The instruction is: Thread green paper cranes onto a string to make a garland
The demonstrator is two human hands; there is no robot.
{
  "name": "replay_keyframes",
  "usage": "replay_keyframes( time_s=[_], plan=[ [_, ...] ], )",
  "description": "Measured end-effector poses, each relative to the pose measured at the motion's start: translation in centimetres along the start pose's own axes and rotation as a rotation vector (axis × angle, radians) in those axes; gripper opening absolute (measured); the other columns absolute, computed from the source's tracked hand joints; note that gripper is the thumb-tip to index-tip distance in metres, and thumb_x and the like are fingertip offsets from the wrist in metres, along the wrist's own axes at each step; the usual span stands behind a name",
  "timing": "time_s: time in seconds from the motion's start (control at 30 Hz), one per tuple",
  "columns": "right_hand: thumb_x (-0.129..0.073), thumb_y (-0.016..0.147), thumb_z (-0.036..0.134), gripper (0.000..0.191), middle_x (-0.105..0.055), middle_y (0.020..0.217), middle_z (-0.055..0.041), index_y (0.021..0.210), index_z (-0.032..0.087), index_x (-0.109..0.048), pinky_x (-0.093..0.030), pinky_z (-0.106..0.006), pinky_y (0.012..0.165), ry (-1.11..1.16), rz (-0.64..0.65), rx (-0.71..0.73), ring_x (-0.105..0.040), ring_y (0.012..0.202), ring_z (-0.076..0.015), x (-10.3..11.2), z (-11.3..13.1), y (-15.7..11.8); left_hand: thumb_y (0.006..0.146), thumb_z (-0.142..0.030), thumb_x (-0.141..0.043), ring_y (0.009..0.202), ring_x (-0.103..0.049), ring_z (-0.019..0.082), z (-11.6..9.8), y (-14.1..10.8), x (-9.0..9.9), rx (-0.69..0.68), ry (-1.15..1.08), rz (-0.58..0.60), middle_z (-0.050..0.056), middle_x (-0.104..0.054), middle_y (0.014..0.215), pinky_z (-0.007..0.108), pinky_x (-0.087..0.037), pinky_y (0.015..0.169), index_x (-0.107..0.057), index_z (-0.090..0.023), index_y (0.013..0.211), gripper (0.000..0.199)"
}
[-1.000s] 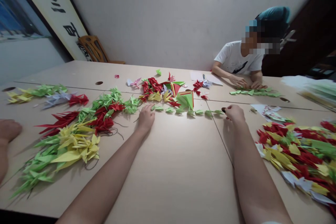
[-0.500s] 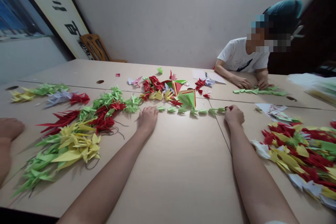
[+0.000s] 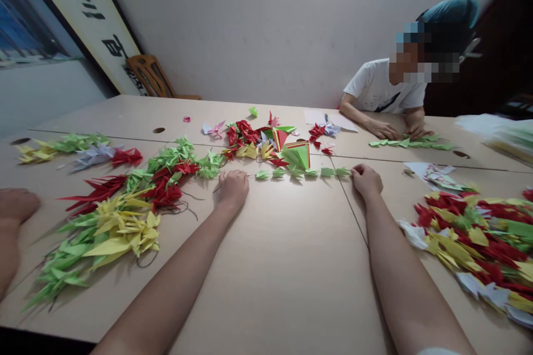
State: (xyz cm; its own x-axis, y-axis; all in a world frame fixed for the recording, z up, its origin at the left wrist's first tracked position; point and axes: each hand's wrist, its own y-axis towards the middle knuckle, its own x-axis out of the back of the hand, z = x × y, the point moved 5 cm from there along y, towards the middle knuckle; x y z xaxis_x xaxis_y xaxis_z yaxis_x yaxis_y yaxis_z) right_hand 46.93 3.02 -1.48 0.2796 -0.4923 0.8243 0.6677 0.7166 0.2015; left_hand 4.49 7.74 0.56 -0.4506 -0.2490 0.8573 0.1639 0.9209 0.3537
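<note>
A row of small green folded paper pieces point(image 3: 311, 173) on a string stretches between my hands, low over the table point(image 3: 291, 266). My left hand point(image 3: 234, 186) is closed on the string at the row's left end, beside a green paper bunch point(image 3: 210, 165). At the right end, my right hand point(image 3: 367, 180) pinches the string close to the last green piece. Beyond the row stand folded red and green paper sheets point(image 3: 296, 154).
Red, yellow and green folded paper point(image 3: 125, 224) lies at the left. A large mixed paper pile point(image 3: 478, 238) is at the right. Across the table a person's hands point(image 3: 385, 130) touch another green row. Another person's hand point(image 3: 19, 205) rests at the far left.
The green pieces have shifted along the string, leaving more bare string by my left hand. My right hand has moved slightly left.
</note>
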Motion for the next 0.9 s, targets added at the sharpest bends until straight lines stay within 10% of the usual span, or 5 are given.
replay_keyframes(
  time_s=[0.1, 0.27, 0.53, 0.7, 0.9],
  plan=[
    [-0.055, 0.080, 0.029, 0.016, -0.069, 0.086, -0.0070, 0.086, 0.019, -0.067, -0.036, -0.028, 0.064, 0.025, 0.041, 0.093, -0.056, 0.074, -0.0182, -0.3, 0.5, -0.2, 0.089, -0.022, -0.046, 0.123, -0.052, 0.028, -0.6, 0.0, 0.4, -0.069, -0.014, -0.029, 0.014, -0.063, 0.127, 0.049, -0.025, 0.110, -0.067, -0.019, 0.116, 0.034],
    [-0.055, 0.079, 0.030, 0.018, -0.069, 0.085, -0.0070, 0.085, 0.018, -0.067, -0.036, -0.028, 0.064, 0.044, 0.042, 0.121, -0.056, 0.075, -0.0184, -0.5, 0.5, -0.2, 0.092, -0.035, -0.047, 0.137, -0.040, 0.025, -2.4, -0.8, -1.0, -0.318, -0.063, 0.247, 0.007, -0.053, 0.141, 0.051, -0.019, 0.115, -0.059, -0.028, 0.128, 0.038],
    [-0.055, 0.077, 0.029, 0.016, -0.069, 0.083, -0.0061, 0.082, 0.019, -0.067, -0.034, -0.027, 0.063, 0.085, 0.046, 0.123, -0.055, 0.072, -0.0183, -0.7, 0.4, 0.0, 0.096, -0.036, -0.039, 0.135, -0.042, 0.021, -2.8, -0.4, 0.8, -0.200, 0.025, 0.087, 0.009, -0.053, 0.141, 0.044, -0.025, 0.114, -0.055, -0.021, 0.133, 0.043],
    [-0.055, 0.077, 0.029, 0.018, -0.069, 0.083, -0.0068, 0.082, 0.018, -0.068, -0.035, -0.027, 0.063, 0.115, 0.049, 0.125, -0.056, 0.073, -0.0183, -0.4, 0.6, -0.2, 0.094, -0.046, -0.042, 0.145, -0.025, 0.023, -6.7, -1.0, -1.2, -0.496, 0.075, 0.347, 0.007, -0.031, 0.156, 0.048, -0.018, 0.118, -0.033, -0.026, 0.149, 0.059],
    [-0.055, 0.080, 0.026, 0.015, -0.069, 0.085, -0.0061, 0.083, 0.018, -0.068, -0.033, -0.027, 0.062, 0.114, 0.085, 0.109, -0.056, 0.074, -0.0175, -0.3, 0.8, -0.3, 0.096, -0.042, -0.040, 0.140, -0.036, 0.024, -5.4, -1.0, -1.0, -0.518, 0.120, 0.369, 0.005, -0.056, 0.139, 0.054, -0.018, 0.116, -0.058, -0.031, 0.127, 0.038]
  ],
)
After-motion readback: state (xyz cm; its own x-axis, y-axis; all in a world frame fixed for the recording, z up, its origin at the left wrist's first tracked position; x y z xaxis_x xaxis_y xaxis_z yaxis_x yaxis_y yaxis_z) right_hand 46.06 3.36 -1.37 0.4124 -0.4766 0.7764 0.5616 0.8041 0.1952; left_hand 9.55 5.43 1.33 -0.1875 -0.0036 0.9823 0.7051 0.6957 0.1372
